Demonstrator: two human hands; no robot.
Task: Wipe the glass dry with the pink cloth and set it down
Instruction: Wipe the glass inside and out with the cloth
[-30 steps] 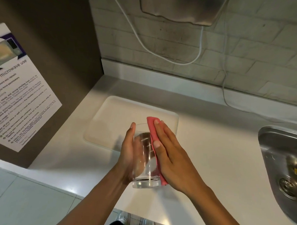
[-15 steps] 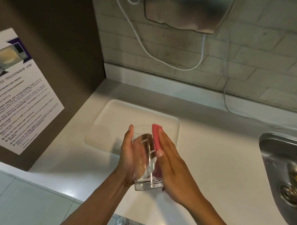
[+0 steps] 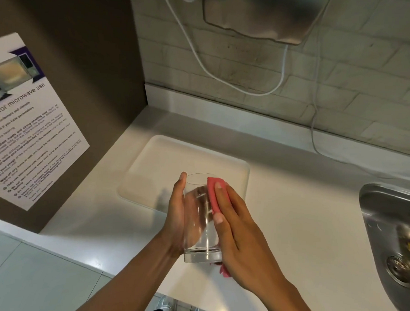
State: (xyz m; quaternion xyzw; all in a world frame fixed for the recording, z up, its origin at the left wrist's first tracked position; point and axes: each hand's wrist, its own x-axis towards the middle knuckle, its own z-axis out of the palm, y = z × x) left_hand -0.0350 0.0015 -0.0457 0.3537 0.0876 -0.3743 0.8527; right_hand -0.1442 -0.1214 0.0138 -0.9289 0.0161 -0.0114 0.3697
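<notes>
A clear drinking glass (image 3: 199,228) is held upright above the white counter, rim toward the wall. My left hand (image 3: 176,215) grips its left side, fingers wrapped round the back. My right hand (image 3: 240,236) presses the pink cloth (image 3: 213,197) against the glass's right side with straight fingers and thumb. A corner of the cloth hangs out below the palm near the glass's base. Most of the cloth is hidden under my right hand.
A white tray (image 3: 151,174) lies on the counter (image 3: 301,230) just behind the glass. A steel sink (image 3: 393,231) sits at the right. A brown cabinet side with a microwave notice (image 3: 29,129) stands left. White cables (image 3: 226,81) hang on the brick wall.
My right hand has slid the pink cloth along the glass's right side, and a corner of the cloth now shows below the palm. My left hand keeps its hold.
</notes>
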